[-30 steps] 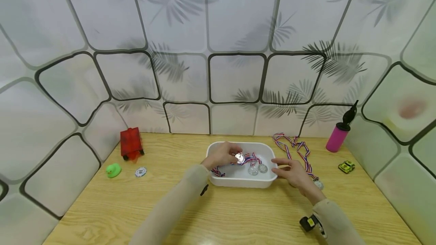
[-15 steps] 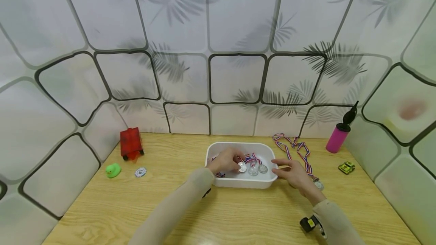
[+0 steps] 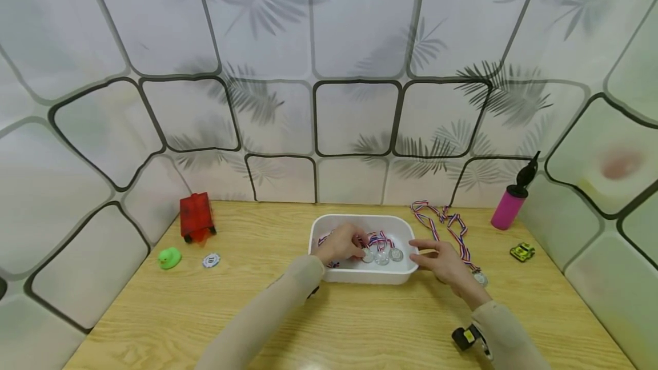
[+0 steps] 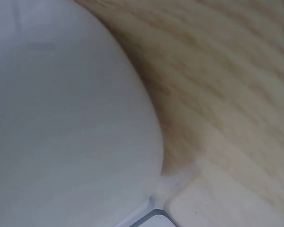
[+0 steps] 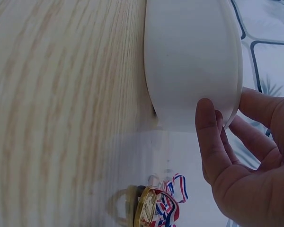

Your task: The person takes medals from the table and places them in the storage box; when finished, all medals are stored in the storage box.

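Note:
A white plastic basin (image 3: 365, 276) stands on the table with several silver medals on striped ribbons inside. My left hand (image 3: 341, 243) reaches down into its left half, fingers curled, and pinches the edge of a silver medal (image 3: 368, 255). Right beside that one lie a clear-looking medal (image 3: 381, 258) and another silver medal (image 3: 396, 254). My right hand (image 3: 443, 261) grips the basin's right end; in the right wrist view its fingers (image 5: 207, 118) lie along the outer wall, with a digit over the rim. The left wrist view shows only the basin's outer wall (image 4: 75, 123) and the table.
Right of the basin, a ribbon (image 3: 430, 222) trails to a medal (image 3: 480, 278). Further right are a yellow toy car (image 3: 522, 252) and a pink hand pump (image 3: 509, 208). On the left sit a red toy cart (image 3: 197, 217), a green rubber duck (image 3: 170, 257) and a poker chip (image 3: 211, 260).
My left hand has lowered the medal from the basin's back part to its floor, in line with the other two. The right hand has stayed at the rim.

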`<state>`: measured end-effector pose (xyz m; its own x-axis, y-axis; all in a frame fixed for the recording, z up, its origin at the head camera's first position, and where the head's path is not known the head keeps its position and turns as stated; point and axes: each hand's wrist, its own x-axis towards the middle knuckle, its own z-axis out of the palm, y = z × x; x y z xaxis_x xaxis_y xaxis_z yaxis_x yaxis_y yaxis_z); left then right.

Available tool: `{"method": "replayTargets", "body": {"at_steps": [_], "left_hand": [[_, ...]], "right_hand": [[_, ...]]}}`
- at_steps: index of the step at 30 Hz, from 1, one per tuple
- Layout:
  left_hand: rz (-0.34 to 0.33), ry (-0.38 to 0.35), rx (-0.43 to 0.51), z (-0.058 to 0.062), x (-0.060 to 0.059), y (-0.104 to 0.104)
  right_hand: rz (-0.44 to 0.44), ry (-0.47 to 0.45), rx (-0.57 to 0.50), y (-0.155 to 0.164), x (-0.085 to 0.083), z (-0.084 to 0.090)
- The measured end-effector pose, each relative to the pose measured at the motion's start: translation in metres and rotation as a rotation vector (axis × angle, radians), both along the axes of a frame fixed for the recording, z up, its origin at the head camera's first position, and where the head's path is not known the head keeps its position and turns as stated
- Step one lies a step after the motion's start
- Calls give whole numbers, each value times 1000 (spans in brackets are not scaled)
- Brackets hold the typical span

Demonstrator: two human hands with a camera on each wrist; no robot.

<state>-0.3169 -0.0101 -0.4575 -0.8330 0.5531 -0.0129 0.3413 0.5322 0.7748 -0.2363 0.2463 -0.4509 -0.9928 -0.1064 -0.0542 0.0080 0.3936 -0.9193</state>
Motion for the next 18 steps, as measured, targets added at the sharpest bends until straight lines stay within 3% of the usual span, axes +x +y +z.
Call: {"method": "replayTargets", "body": {"at_steps": [6, 13, 18], "left_hand": [[-32, 32, -10, 1, -3, -6], [-30, -18, 93, 15, 2, -23], [7, 61, 153, 24, 7, -43]], "right_hand": [[7, 7, -3, 2, -1, -1], [7, 9, -50, 4, -1, -4], [57, 16, -80, 11, -1, -4]]}}
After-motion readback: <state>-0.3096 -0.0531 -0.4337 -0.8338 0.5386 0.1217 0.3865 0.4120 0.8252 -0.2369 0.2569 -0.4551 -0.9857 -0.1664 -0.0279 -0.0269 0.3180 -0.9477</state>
